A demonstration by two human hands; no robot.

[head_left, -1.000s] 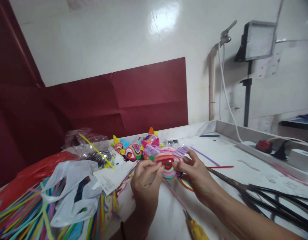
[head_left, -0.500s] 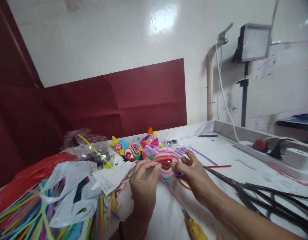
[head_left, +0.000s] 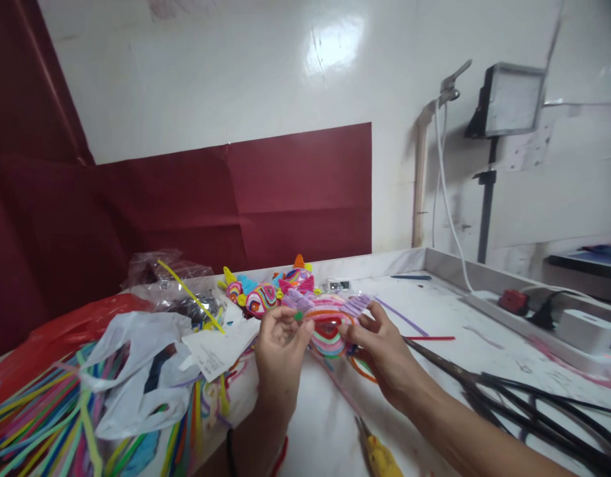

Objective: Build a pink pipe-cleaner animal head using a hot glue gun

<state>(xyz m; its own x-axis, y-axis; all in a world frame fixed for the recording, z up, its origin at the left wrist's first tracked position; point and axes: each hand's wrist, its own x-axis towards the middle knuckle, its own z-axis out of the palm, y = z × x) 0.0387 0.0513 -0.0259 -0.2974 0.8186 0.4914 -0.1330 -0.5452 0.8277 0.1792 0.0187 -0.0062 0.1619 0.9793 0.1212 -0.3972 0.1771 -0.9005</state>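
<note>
A striped pipe-cleaner animal head (head_left: pixel 329 346) is held up over the table, with lilac ears, pink, orange and teal bands and a glossy red middle. My right hand (head_left: pixel 382 344) grips its right side between thumb and fingers. At its left edge is my left hand (head_left: pixel 280 348), fingers curled and thumb against the rim. A small green piece (head_left: pixel 298 316) shows by the left fingertips; whether they pinch it is unclear. Just behind stand similar colourful heads (head_left: pixel 260 299). Below lies a yellow-handled tool (head_left: pixel 379 457) with a thin metal tip.
Loose pipe cleaners (head_left: pixel 42 411) spread at left under a white plastic bag (head_left: pixel 136 344), beside a red bag (head_left: pixel 96 324). Large dark scissors (head_left: pixel 449 371) lie right of my right forearm. A power strip (head_left: pixel 514 318) with plugs and cables runs along the table's right rim.
My left fingers have parted from their pinch over the red middle and shifted slightly left, uncovering the green piece. My right hand keeps its grip. The view has tilted slightly.
</note>
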